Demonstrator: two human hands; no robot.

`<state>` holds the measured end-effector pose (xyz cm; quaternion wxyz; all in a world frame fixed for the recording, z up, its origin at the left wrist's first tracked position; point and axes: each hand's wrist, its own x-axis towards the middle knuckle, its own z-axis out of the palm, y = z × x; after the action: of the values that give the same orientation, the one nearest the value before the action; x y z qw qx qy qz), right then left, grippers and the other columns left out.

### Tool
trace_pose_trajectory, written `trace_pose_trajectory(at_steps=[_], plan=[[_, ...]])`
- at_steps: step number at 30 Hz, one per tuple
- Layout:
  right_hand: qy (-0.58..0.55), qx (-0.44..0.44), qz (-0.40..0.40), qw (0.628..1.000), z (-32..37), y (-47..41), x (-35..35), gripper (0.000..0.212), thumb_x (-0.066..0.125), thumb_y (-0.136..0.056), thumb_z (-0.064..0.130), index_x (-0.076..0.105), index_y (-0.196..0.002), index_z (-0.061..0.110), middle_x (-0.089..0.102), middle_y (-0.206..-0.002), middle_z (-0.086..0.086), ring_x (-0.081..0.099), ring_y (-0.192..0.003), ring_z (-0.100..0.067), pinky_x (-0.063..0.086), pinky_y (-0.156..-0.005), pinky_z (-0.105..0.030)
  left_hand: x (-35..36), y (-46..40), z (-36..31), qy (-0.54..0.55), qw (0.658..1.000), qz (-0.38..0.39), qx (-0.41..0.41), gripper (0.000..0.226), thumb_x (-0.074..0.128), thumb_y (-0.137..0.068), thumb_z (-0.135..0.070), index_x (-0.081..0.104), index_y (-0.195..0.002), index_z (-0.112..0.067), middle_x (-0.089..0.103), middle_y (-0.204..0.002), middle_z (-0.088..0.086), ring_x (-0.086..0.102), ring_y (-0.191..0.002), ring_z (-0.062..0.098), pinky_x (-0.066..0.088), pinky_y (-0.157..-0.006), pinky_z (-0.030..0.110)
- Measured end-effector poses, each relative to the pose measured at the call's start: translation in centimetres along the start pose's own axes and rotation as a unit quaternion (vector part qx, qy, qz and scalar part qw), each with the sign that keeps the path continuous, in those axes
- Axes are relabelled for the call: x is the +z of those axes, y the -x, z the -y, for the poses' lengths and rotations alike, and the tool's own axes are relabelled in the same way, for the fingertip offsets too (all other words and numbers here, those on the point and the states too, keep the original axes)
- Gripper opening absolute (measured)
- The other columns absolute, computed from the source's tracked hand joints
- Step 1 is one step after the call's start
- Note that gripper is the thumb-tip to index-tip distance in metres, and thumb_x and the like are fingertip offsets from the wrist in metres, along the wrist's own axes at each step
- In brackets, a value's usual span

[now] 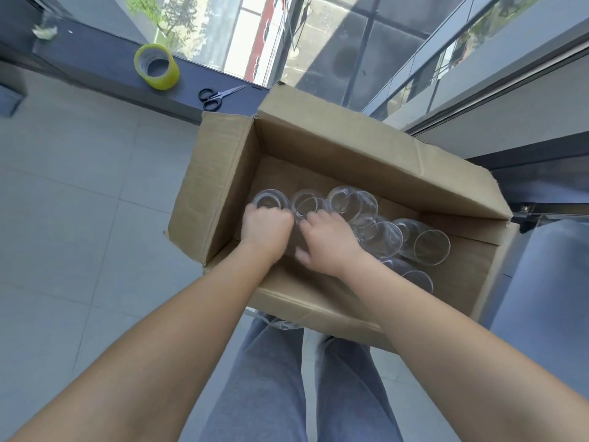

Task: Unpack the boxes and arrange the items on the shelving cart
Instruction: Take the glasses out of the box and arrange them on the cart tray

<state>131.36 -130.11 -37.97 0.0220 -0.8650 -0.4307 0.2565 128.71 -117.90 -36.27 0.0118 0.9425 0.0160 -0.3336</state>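
Glasses (376,231) are mostly lying loose in the open cardboard box (318,145) on the floor, so unpacking looks barely started. Left hand (266,223) fingers curl around one glass, right hand (328,242) grabs another; no cart clearly visible.

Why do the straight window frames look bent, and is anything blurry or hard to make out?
Head view: the wide-angle lens bows the dark metal window frames near the edges; daylight floods in; the right hand shows slight motion blur at the fingers; the clear drinking glasses in the brown cardboard box blend together.
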Motion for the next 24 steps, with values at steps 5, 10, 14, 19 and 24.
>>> trace_pose_trajectory(at_steps=[5,10,14,19,24], plan=[[0.038,0.019,0.042,0.998,0.6,-0.3,0.5,0.040,0.085,-0.019,0.016,0.064,-0.054,0.013,0.058,-0.050,-0.002,0.058,-0.045,-0.020,0.043,-0.048,-0.018,-0.2,0.2,0.2,-0.023,1.000,0.007,0.006,0.026,0.041,-0.092,-0.002,0.055,-0.111,-0.012,0.066,-0.108,0.006,0.061,-0.102,0.027,0.035,-0.090,0.033],[0.038,0.012,-0.089,0.995,-0.1,1.0,-1.4,0.035,0.078,-0.028,0.003,0.059,-0.057,0.009,0.055,-0.053,-0.005,0.056,-0.047,-0.023,0.040,-0.046,-0.020,-1.7,1.9,0.8,-0.024,0.999,-0.022,0.009,0.024,0.044,-0.092,-0.013,0.056,-0.112,-0.011,0.063,-0.112,0.007,0.059,-0.103,0.028,0.035,-0.087,0.033],[0.022,0.005,-0.229,0.973,0.0,4.3,-3.5,0.026,0.067,-0.043,-0.008,0.053,-0.058,0.008,0.050,-0.055,-0.008,0.050,-0.049,-0.025,0.037,-0.047,-0.025,-4.1,5.0,-0.2,-0.029,0.986,-0.157,0.044,0.017,0.074,-0.055,-0.010,0.063,-0.068,-0.008,0.065,-0.064,0.008,0.061,-0.056,0.026,0.043,-0.062,0.029],[0.002,0.060,-0.329,0.942,0.1,11.6,-7.7,0.016,0.055,-0.054,-0.008,0.058,-0.063,0.005,0.052,-0.058,-0.008,0.049,-0.053,-0.025,0.038,-0.052,-0.029,-8.6,10.0,-2.9,-0.049,0.957,-0.260,0.119,0.025,0.076,-0.044,-0.002,0.055,-0.053,-0.012,0.052,-0.048,0.004,0.050,-0.043,0.024,0.040,-0.057,0.027],[-0.003,0.143,-0.358,0.923,0.7,22.6,-11.9,0.026,0.074,-0.051,-0.012,0.061,-0.068,0.003,0.054,-0.062,-0.010,0.049,-0.057,-0.025,0.032,-0.051,-0.024,-13.1,16.7,-9.7,-0.065,0.915,-0.343,0.201,0.025,0.079,-0.049,-0.001,0.059,-0.057,-0.011,0.056,-0.052,0.005,0.051,-0.046,0.026,0.042,-0.061,0.031]])
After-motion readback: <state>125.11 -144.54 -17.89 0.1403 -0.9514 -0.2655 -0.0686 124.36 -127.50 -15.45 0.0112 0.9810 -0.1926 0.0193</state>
